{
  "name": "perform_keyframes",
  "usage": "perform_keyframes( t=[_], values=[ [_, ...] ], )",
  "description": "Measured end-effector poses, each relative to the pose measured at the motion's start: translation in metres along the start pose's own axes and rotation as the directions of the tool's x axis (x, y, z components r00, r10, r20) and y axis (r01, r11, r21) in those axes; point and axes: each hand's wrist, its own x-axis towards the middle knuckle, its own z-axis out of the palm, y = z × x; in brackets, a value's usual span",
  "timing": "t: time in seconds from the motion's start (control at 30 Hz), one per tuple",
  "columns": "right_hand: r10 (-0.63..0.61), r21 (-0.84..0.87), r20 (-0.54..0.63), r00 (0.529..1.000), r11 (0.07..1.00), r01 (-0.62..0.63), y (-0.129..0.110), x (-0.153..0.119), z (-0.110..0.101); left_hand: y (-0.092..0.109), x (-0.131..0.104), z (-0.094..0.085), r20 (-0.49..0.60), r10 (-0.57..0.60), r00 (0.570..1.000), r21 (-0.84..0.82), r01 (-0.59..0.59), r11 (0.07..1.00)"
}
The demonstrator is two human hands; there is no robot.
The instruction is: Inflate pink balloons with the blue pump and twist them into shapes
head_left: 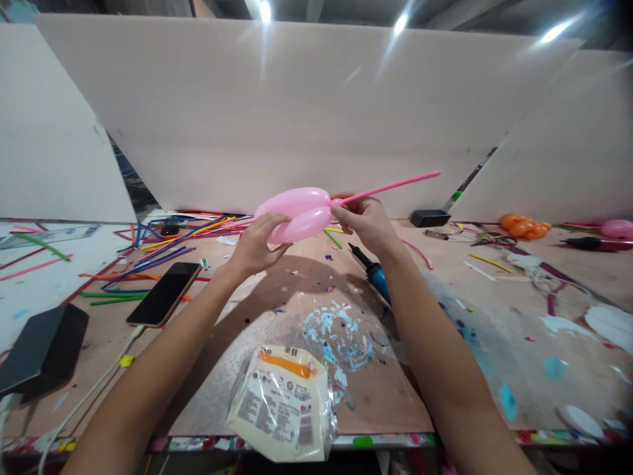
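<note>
Biggest worry with this pink modelling balloon (299, 227) is the pinch point, imo. Two fat lobes meet at a small bubble right by the right hand (368, 221), so if that thumb and finger slacken, I'd guess the twist could unwind. Squeezing the lobes too hard, or a nail digging in, might pop it. The skinny tail (395, 185) pokes out to the right with nothing supporting it, so it could snag if the balloon dips toward the blue hand pump (380, 280) below.

As for pose: both forearms reach in over the table's (277, 310) near edge and angle toward each other, holding the balloon up in the air over the middle, towards the far edge. The left hand (260, 241) cups the left end, thumb underneath and fingers over the side. The right one pinches at the join, thumb in front, fingers partly hidden behind.
</note>
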Motion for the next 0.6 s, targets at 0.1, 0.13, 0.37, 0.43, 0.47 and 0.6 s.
perform_keyframes(
  t=[0.1, 0.13, 0.37, 0.43, 0.47, 0.6],
  values=[
    [-0.005, -0.085, 0.009, 1.000, 0.996, 0.005, 0.002, 0.001, -0.003, -0.002, -0.001, 0.000, 0.015, -0.002, 1.000, -0.006, 0.002, 1.000],
    [-0.002, -0.126, 0.009, 1.000, 0.992, 0.003, 0.002, 0.002, -0.004, -0.002, -0.001, 0.000, 0.021, 0.002, 1.000, -0.015, -0.001, 1.000],
    [-0.035, -0.269, 0.019, 0.999, 0.962, 0.039, 0.000, -0.001, -0.001, 0.017, 0.006, -0.010, -0.052, 0.025, 0.998, 0.076, -0.021, 0.997],
    [-0.048, -0.316, 0.072, 0.996, 0.946, 0.068, -0.003, -0.005, 0.004, 0.034, 0.010, -0.016, -0.127, 0.009, 0.992, 0.155, 0.011, 0.988],
    [-0.062, -0.341, 0.106, 0.992, 0.935, 0.095, -0.005, -0.007, 0.006, 0.042, 0.012, -0.018, -0.144, 0.006, 0.989, 0.193, 0.022, 0.981],
    [-0.112, -0.398, 0.224, 0.968, 0.896, 0.196, -0.012, -0.013, 0.015, 0.067, 0.016, -0.022, -0.101, 0.055, 0.993, 0.277, -0.025, 0.960]
  ],
)
